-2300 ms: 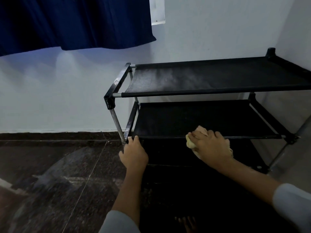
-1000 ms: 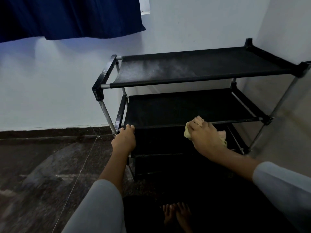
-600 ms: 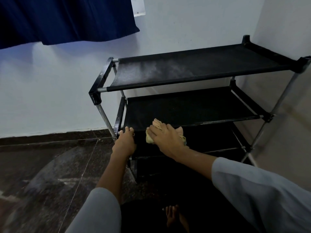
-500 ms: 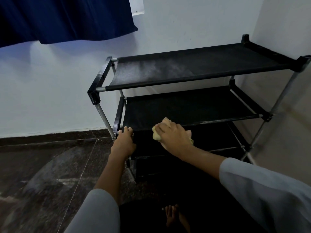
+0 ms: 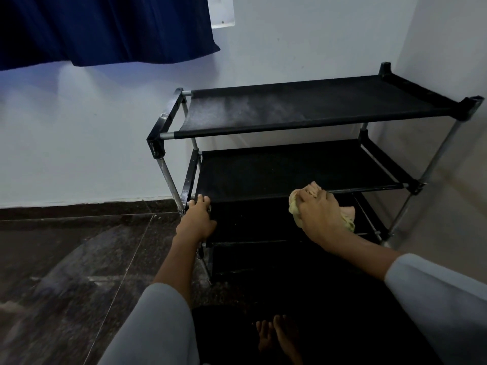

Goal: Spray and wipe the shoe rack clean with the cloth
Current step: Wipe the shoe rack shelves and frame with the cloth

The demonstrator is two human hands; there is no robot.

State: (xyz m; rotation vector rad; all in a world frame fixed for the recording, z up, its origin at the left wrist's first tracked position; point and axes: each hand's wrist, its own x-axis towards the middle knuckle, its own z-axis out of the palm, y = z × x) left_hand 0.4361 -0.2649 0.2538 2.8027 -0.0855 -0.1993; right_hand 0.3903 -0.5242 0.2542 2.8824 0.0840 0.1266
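A black shoe rack (image 5: 303, 114) with fabric shelves and metal poles stands in the room's corner. Its top shelf carries a pale dusty patch on the left. My left hand (image 5: 196, 219) grips the front left corner of the middle shelf. My right hand (image 5: 317, 214) holds a crumpled yellowish cloth (image 5: 311, 192) pressed on the front bar of the middle shelf, right of centre. No spray bottle is in view.
A white wall runs behind the rack and another close on its right. A dark blue curtain (image 5: 105, 27) hangs at the upper left. The floor (image 5: 79, 259) is dark polished stone. My bare feet (image 5: 279, 338) are at the bottom, in front of the rack.
My right hand slid the cloth left along the middle shelf's front bar and has now moved back to the right. My left hand has stayed on the shelf's left corner.
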